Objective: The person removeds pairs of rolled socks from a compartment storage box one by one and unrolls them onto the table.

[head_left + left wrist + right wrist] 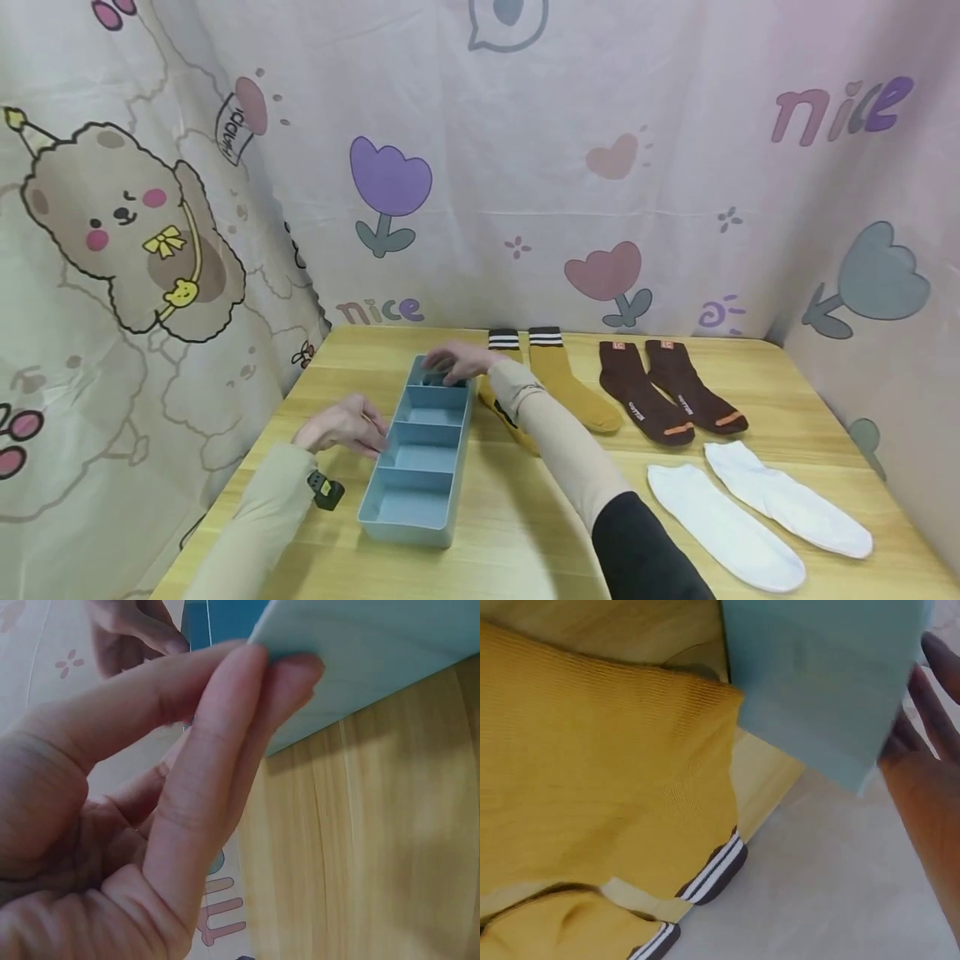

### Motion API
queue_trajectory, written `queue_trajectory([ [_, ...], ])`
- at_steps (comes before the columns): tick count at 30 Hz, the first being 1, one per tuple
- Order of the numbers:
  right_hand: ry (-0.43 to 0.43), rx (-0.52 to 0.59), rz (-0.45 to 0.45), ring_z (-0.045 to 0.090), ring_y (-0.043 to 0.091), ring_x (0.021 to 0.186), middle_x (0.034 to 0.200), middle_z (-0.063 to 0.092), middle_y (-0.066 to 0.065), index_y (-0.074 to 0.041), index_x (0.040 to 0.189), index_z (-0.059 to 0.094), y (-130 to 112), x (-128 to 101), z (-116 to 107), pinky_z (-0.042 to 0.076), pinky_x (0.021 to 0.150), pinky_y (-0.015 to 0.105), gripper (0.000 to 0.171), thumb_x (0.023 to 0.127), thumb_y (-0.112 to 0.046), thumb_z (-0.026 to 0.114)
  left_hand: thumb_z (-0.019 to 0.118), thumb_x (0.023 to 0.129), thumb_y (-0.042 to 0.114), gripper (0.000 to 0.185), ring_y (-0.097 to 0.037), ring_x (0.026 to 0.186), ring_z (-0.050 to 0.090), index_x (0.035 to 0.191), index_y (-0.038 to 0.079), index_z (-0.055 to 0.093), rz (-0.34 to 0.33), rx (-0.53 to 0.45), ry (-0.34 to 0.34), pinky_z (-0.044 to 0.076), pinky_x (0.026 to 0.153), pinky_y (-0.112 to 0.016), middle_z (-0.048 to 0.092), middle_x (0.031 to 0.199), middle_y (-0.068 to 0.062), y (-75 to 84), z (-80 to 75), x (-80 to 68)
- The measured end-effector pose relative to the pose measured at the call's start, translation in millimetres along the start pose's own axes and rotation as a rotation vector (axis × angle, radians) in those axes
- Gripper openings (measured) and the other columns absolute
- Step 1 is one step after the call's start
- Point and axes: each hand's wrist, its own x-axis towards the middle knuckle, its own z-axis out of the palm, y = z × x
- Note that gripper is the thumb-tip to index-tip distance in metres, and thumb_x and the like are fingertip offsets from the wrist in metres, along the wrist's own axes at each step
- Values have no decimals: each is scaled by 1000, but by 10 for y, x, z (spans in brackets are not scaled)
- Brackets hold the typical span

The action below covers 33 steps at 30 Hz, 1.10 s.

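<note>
organizer tray lies lengthwise near the counter's left edge | my left hand presses straight fingers on its left wall, I judge to steady it | right hand curls over the far compartment, grip unclear | mustard socks just beside; brown socks, white socks toward the right edge

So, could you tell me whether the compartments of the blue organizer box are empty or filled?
The three nearer compartments of the blue organizer box are empty, bare floors showing. The farthest is hidden under the right hand: cannot tell.
</note>
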Motion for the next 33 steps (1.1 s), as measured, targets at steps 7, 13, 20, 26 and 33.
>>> queue_trajectory([
  [7, -39, -145, 22, 49, 33, 140, 148, 54, 18, -2, 142, 54, -25, 183, 68, 42, 117, 39, 56, 88, 12, 61, 76, 80, -6, 20, -15, 69, 72, 96, -14, 68, -9, -3, 4, 64, 69, -33, 73, 77, -8, 9, 12, -28],
  [13, -32, -270, 68, 53, 29, 137, 145, 59, 14, -9, 141, 58, -13, 298, 133, 51, 107, 33, 61, 86, 17, 53, 75, 81, -5, 21, -15, 69, 71, 98, -15, 68, -4, -4, 20, 64, 70, -33, 73, 79, -9, -10, 4, -41],
  [20, -12, -320, 151, 58, 22, 133, 135, 68, 8, -12, 131, 68, 29, 295, 156, 48, 110, 31, 60, 83, 20, 52, 75, 81, -5, 22, -14, 68, 70, 99, -16, 67, 14, -21, 29, 63, 68, -32, 73, 79, -9, -14, 62, -36],
  [26, -7, -310, 144, 60, 22, 130, 131, 70, 8, -13, 127, 70, 77, 287, 147, 50, 109, 31, 59, 82, 21, 52, 74, 81, -6, 23, -15, 70, 71, 100, -16, 67, 9, -21, 32, 63, 67, -32, 72, 78, -9, -18, 77, -25],
  [33, 66, -299, 16, 64, 25, 124, 128, 71, 13, -3, 125, 70, 103, 271, 123, 52, 106, 34, 52, 80, 17, 58, 73, 81, -5, 22, -15, 68, 71, 99, -16, 68, 13, 14, 53, 63, 66, -31, 73, 80, -10, -16, 74, -41],
])
